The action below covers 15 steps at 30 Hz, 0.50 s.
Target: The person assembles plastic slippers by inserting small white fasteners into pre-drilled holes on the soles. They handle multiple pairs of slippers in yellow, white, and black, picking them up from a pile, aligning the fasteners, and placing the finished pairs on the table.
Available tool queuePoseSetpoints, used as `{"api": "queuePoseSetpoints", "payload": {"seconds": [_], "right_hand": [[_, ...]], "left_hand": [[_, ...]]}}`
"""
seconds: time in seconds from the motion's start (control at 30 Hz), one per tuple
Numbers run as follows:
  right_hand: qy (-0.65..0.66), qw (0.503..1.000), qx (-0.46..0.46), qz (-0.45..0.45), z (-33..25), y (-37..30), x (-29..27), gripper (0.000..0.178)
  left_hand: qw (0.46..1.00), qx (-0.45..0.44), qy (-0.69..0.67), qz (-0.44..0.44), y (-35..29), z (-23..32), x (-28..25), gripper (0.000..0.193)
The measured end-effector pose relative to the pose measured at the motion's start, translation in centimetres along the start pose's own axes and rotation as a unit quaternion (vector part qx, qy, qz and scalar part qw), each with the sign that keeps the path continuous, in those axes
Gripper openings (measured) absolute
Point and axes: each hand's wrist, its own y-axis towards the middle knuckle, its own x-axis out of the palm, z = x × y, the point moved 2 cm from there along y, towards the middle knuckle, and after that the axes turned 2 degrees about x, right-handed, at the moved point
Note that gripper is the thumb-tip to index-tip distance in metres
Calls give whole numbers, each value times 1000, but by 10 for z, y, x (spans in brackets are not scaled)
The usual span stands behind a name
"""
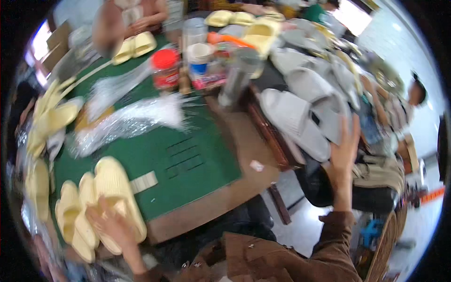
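Observation:
Pale yellow slippers [115,181] with ribbed straps stand together at the near left of the green mat. My left hand [112,225] lies over the nearest of them, fingers stretched out and slightly blurred. To the right, several light grey slippers [291,115] are heaped beside the table. My right hand [344,152] reaches up to the near side of this heap, with its fingers extended against a grey slipper [329,110]. Whether it presses on that slipper or is just beside it, I cannot tell.
Clear plastic bags [136,122] lie across the green mat [202,162]. Behind them stand a red-lidded jar [165,68], a paper cup [199,56] and a clear tumbler [239,77]. More yellow slippers [51,115] line the left edge. Other people sit at the far side and right.

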Motion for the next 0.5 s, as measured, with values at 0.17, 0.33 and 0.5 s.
{"api": "queuePoseSetpoints", "payload": {"seconds": [0.17,0.33,0.5], "right_hand": [[78,995,-6,66,38,-4,-2,74],[225,973,14,42,63,22,9,66],[274,960,43,20,135,39,25,49]], "left_hand": [[983,-120,-134,-35,-6,-8,10,71],[987,-105,-109,-44,6,-27,2,73],[988,-98,-117,-38,8,-56,4,69]]}}
